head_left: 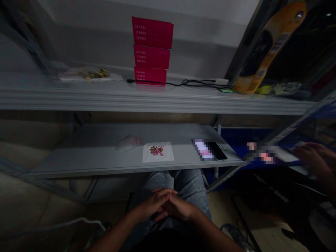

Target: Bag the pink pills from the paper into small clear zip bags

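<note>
My left hand [156,202] and my right hand [180,206] are clasped together above my lap, fingers laced and closed. No object shows in either one. Beyond them, on the lower shelf, lies a white paper square [168,154] with a cluster of small pink and green pieces [156,150] on it, too small to tell their kind. To its left rests a crumpled clear plastic bag [130,142] with red print. On the right of the same shelf are a black phone [217,150] and a blurred-out lit screen [203,149] beside it.
Three stacked red boxes [152,57] stand on the upper shelf [105,99], with a black cable [178,84] before them. A yellow bottle-shaped package [270,49] leans at right; a bag with yellowish pieces [97,74] lies left. Another person's hand [312,152] is at far right.
</note>
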Motion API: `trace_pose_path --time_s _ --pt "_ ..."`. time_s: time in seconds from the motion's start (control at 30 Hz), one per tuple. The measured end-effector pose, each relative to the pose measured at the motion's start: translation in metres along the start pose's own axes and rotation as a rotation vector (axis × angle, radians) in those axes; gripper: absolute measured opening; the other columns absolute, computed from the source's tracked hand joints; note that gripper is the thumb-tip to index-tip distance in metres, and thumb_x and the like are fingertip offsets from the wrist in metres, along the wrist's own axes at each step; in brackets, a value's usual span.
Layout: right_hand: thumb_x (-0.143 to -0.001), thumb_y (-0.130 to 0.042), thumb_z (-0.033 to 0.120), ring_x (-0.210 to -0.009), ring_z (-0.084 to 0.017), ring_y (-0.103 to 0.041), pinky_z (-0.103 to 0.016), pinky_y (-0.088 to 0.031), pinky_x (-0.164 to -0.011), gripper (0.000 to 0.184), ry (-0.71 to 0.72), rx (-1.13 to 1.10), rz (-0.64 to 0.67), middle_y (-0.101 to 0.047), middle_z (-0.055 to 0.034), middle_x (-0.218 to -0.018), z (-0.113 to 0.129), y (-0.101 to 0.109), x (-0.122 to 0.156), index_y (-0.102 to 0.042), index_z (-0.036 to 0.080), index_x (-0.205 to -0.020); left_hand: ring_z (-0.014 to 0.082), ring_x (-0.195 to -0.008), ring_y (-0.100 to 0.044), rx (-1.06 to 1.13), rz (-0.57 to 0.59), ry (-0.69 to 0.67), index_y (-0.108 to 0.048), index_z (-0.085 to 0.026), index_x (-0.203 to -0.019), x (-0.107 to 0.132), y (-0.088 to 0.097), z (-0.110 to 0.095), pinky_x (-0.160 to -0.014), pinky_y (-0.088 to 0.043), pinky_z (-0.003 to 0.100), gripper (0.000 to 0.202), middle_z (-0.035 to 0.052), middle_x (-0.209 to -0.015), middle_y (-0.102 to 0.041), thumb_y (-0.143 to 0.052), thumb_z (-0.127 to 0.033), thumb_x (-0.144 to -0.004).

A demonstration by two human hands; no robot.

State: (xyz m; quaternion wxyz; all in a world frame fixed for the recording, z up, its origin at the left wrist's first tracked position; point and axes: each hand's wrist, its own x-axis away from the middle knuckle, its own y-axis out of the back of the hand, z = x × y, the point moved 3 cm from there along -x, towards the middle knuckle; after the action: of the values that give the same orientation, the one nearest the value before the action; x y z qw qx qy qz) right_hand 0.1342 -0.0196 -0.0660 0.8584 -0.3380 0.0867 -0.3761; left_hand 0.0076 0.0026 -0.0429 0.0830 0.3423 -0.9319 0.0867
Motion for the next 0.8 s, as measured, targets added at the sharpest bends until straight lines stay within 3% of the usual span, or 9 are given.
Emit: trace_pose_path --time_s 0.13,0.23,0.47,0.8 --pt "-0.080 -0.064 0.074 -0.102 -0.027 -0.068 -0.044 -0.055 -0.083 0.075 -0.014 -0.011 -0.024 -0.064 -0.0145 -0.125 0.003 0.002 0.000 -0.054 0.023 -0.134 0.0278 -0.139 -0.045 -0.111 -0.049 -0.003 -0.056 -0.029 -0.142 0.005 -0.003 -0.007 -0.106 -0.047 0.044 0.061 0.0085 -0.148 -0.053 -0.024 -0.063 -0.102" --pt "-0.083 -0.061 0.074 -0.099 -0.028 -0.069 -0.043 -0.056 -0.081 0.072 -0.039 0.018 -0.034 -0.067 -0.0142 -0.119 0.004 0.000 0.002 -0.055 0.021 -0.132 0.0282 -0.138 -0.048 -0.084 -0.067 -0.003 -0.053 -0.026 -0.145 0.007 -0.009 -0.008 -0.103 -0.049 0.043 0.065 0.0094 -0.149 -0.052 -0.020 -0.062 -0.102" --pt "-0.088 -0.049 0.077 -0.099 -0.028 -0.069 -0.046 -0.056 -0.081 0.076 -0.085 0.028 -0.071 -0.067 -0.0151 -0.119 0.001 0.001 -0.001 -0.050 0.020 -0.138 0.0310 -0.136 -0.050 0.034 -0.096 0.033 -0.054 -0.021 -0.143 0.001 -0.011 0.005 -0.103 -0.049 0.046 0.071 0.0121 -0.144 -0.058 -0.020 -0.067 -0.100" --pt "-0.086 -0.054 0.077 -0.090 -0.025 -0.069 -0.045 -0.056 -0.079 0.072 -0.128 -0.009 -0.132 -0.069 -0.0125 -0.113 0.006 -0.005 0.000 -0.056 0.021 -0.130 0.0336 -0.128 -0.057 0.198 -0.092 0.077 -0.059 -0.024 -0.137 -0.007 -0.010 0.023 -0.100 -0.049 0.049 0.074 0.0116 -0.134 -0.065 -0.023 -0.074 -0.096"
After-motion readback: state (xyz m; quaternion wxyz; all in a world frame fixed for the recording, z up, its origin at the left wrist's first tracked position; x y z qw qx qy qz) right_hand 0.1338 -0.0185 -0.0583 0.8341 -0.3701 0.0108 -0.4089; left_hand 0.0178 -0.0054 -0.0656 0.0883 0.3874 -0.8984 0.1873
